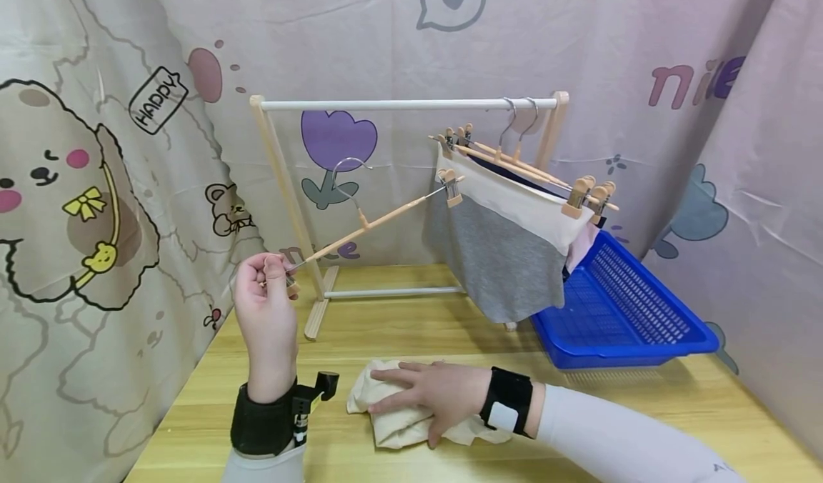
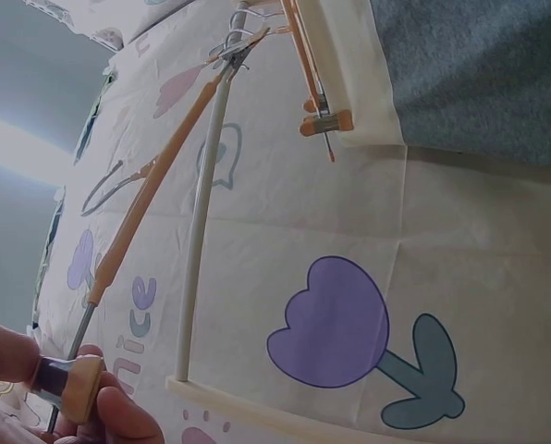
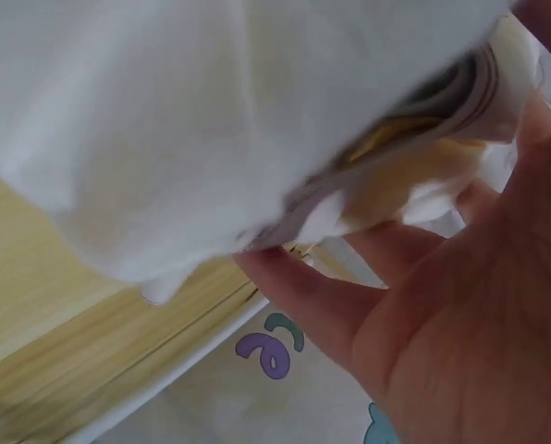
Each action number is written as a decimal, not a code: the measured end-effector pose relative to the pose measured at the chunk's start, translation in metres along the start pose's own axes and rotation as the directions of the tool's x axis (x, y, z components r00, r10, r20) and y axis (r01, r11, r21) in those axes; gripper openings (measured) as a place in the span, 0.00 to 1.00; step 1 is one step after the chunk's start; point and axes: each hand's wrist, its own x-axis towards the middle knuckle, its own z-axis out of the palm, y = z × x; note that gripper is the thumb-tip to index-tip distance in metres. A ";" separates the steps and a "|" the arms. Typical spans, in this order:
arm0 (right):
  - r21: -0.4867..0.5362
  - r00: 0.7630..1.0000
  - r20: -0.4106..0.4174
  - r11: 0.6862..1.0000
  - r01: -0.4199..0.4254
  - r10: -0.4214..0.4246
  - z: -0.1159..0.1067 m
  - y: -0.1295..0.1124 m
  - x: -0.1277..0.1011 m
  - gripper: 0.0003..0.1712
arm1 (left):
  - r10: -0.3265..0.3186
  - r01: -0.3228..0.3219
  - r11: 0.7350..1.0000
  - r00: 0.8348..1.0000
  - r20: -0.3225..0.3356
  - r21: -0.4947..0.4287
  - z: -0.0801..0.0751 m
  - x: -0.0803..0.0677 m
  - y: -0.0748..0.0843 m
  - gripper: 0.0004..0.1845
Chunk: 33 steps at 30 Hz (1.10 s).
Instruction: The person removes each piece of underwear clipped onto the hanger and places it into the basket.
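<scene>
My left hand pinches one end clip of a clip hanger, a light wooden bar with a metal hook. The bar slants up to the right in front of the rack, its other clip overlapping the hung clothes in the head view. My right hand rests with spread fingers on a crumpled cream cloth garment on the table. In the right wrist view, the fingers lie against the folded cloth, where a printed patch shows in a fold.
A rack with a white rail stands behind. On its right end, two hangers hold clothes, the front one a grey garment with a white waistband. A blue plastic basket sits at the right of the wooden table. Printed curtains surround everything.
</scene>
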 end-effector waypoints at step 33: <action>-0.049 0.995 -0.088 0.997 -0.058 0.054 0.003 0.006 0.002 0.19 | -0.027 0.027 1.000 0.999 -0.020 -0.012 0.002 0.003 -0.003 0.06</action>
